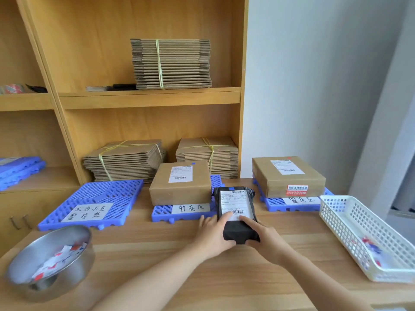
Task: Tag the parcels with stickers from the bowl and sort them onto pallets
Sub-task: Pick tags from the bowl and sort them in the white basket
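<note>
Black parcel: mid-bench, at the middle pallet's right edge. Left hand and right hand both grip its near end. Bowl of stickers: bench's front left corner.

My forearms are bare as far as they show. My left hand and right hand are bare too, with slim wrists and smooth, rounded knuckles.

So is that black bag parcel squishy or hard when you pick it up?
Probably squishy: the black parcel looks wrinkled and bunched at its far corners. Likely light, since the left hand and right hand hold only its near end. Smooth plastic, so maybe slippery.
</note>
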Tool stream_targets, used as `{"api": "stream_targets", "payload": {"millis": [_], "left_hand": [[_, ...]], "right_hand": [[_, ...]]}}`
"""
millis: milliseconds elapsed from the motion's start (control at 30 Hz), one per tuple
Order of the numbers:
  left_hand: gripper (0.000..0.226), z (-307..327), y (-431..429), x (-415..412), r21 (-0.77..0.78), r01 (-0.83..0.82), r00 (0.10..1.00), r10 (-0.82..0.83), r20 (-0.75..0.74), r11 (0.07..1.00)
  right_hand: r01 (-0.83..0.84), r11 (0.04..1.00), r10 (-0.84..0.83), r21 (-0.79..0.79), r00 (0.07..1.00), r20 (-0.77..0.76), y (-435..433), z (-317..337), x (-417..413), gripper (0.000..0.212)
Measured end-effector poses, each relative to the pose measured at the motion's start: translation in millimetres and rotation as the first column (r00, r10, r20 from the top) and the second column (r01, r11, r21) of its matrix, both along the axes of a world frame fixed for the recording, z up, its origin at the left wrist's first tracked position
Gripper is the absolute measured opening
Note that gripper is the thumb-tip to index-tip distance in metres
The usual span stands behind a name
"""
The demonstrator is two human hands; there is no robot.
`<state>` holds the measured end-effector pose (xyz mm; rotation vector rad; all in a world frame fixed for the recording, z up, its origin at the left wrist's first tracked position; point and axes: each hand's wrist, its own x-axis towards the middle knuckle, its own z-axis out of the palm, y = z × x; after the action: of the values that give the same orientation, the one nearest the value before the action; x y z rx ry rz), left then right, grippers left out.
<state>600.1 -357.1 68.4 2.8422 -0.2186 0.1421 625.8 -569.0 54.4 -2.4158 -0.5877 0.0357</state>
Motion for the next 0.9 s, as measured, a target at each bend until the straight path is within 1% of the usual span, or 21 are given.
{"api": "stream_targets", "payload": {"millis": [133,233,300,400,433,500,567,700,900], "left_hand": [[0.084,3,-3,34,0.035,-0.050,0.999,0.051,-0.007,0.998],[0.081,10,3,54,0.025,-0.073,0.997,0.073,-0.007,0.997],[0.075,16,15,65,0.040,-0.083,0.995,0.081,0.065,0.996],[0.064,23,43,79,0.093,-0.130,0.964,0.104,0.244,0.987],[0.061,26,53,84,0.112,-0.151,0.956,0.117,0.267,0.982],[0.055,32,71,93,0.170,-0.186,0.957,0.139,0.255,0.968],[0.055,36,85,102,0.222,-0.213,0.963,0.165,0.215,0.951],[0.058,31,104,118,0.257,-0.257,0.963,0.223,0.154,0.932],[0.060,17,109,122,0.300,-0.238,0.965,0.189,0.184,0.924]], "right_hand": [[0.014,1.000,-0.014,0.005,1.000,-0.013,2,0,39,0.075],[0.011,1.000,-0.011,0.008,1.000,-0.011,10,3,64,0.074],[0.010,1.000,-0.010,0.009,1.000,-0.005,16,4,80,0.075],[0.012,1.000,-0.012,0.005,1.000,0.004,29,3,103,0.074],[0.015,1.000,-0.015,0.004,1.000,0.004,33,3,111,0.074],[0.021,1.000,-0.021,-0.001,1.000,0.006,43,2,126,0.074],[0.031,1.000,-0.031,-0.003,1.000,0.005,50,2,140,0.074],[0.064,0.997,-0.064,-0.042,0.998,0.000,65,2,170,0.073],[0.088,0.993,-0.086,-0.084,0.996,0.019,78,6,197,0.073]]}}
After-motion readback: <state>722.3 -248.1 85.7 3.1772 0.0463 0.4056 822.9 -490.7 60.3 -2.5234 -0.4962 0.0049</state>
